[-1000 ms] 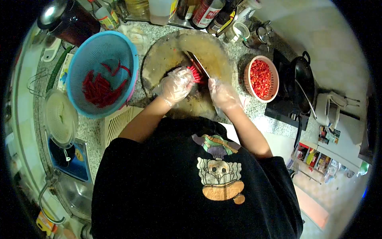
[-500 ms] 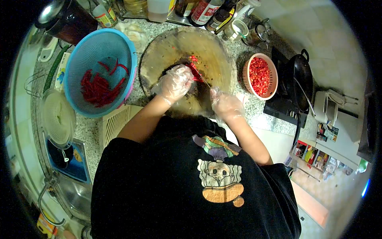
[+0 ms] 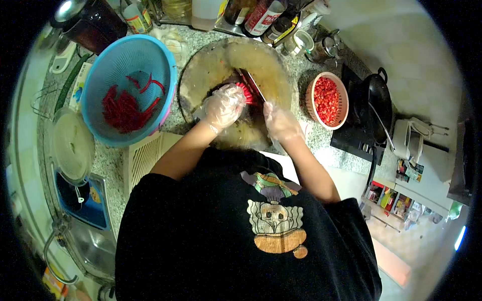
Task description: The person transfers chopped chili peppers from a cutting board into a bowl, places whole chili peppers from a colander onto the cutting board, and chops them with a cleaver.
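Both of my hands wear clear plastic gloves over a round wooden chopping board (image 3: 201, 65). My left hand (image 3: 225, 104) is closed over a bunch of red chili peppers (image 3: 245, 94), whose ends stick out past its fingertips. Gripped in my right hand (image 3: 282, 123) is a kitchen knife (image 3: 254, 85), its blade slanting away toward the upper left, just beside the chili ends. The handle is hidden by the glove. At the left, a blue colander (image 3: 168, 55) contains whole red chilies (image 3: 123, 110). A pink basket (image 3: 343, 103) of chopped red chili (image 3: 326, 100) stands to the right.
Bottles and jars (image 3: 262, 19) line the back of the counter (image 3: 113, 163). A black wok (image 3: 380, 95) with a ladle sits on the stove at the right. The sink (image 3: 95, 248) is at lower left, near a lidded translucent bowl (image 3: 73, 145). A cucumber (image 3: 65, 88) lies far left.
The knife and my right hand have shifted up, away from my body. More chili ends now show at my left fingertips. The whole view has also moved slightly.
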`<state>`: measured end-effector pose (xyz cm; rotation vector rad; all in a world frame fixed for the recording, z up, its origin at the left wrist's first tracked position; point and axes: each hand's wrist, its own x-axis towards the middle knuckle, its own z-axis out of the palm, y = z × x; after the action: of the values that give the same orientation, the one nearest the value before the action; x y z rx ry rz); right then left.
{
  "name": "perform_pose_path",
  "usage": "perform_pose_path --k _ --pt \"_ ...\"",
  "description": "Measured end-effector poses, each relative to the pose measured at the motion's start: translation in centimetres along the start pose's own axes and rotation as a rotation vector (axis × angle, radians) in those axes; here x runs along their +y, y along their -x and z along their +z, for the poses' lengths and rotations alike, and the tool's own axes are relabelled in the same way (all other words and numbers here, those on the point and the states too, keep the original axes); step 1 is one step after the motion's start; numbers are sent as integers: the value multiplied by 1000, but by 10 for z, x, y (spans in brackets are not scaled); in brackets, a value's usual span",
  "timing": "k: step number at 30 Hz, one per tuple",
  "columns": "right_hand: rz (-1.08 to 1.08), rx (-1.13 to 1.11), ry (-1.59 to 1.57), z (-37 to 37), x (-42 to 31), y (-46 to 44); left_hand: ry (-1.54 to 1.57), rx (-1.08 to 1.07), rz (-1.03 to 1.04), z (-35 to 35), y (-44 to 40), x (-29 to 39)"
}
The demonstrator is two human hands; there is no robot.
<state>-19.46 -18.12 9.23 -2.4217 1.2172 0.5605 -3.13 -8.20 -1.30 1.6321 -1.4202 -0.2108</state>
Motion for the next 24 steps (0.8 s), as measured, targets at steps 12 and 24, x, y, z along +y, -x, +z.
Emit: perform_pose_path --k 12,24 --pt "100 -68 93 -23 -19 45 38 46 -4 3 3 1" --pt "-15 -45 125 -7 -35 -1 -23 18 -8 6 5 -3"
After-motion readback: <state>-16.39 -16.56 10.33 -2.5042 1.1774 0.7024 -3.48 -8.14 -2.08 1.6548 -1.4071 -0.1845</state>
